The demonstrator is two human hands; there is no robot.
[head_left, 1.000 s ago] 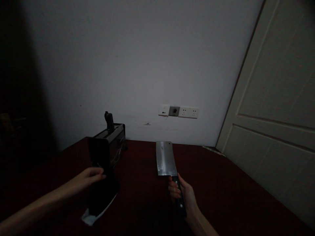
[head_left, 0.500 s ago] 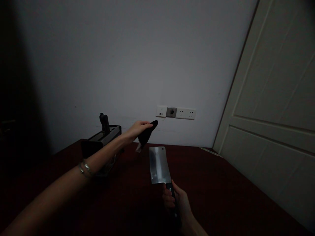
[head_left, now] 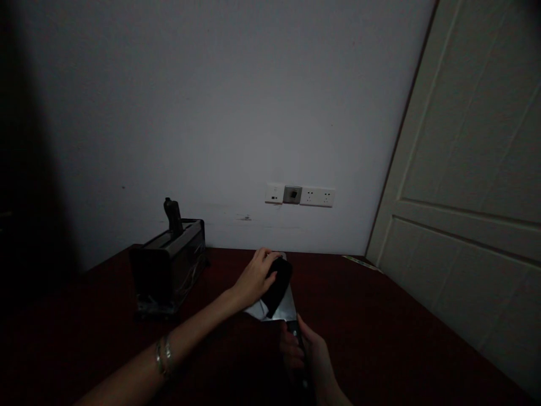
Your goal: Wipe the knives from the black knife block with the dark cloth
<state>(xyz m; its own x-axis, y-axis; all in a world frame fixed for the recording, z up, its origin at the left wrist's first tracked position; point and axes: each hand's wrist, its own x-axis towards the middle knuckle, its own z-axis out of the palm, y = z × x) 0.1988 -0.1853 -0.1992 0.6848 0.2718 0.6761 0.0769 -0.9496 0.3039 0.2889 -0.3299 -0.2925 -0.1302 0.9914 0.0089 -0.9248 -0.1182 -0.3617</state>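
My right hand is wrapped round the black handle of a cleaver, whose broad blade points away from me above the table. My left hand holds a dark cloth against the flat of the blade, covering much of it. A pale part of the cloth shows at its lower left corner. Metal bracelets circle my left wrist. Left of my hands stands a knife block, with one dark handle sticking up from its top.
The dark red table runs back to a grey wall. Sockets and a switch sit low on that wall. A pale panelled door closes off the right side. A thin strip lies near the far right corner.
My left hand has come down and to the right, bringing the cloth from the air beyond the cleaver onto its blade. The right hand keeps its grip on the handle.
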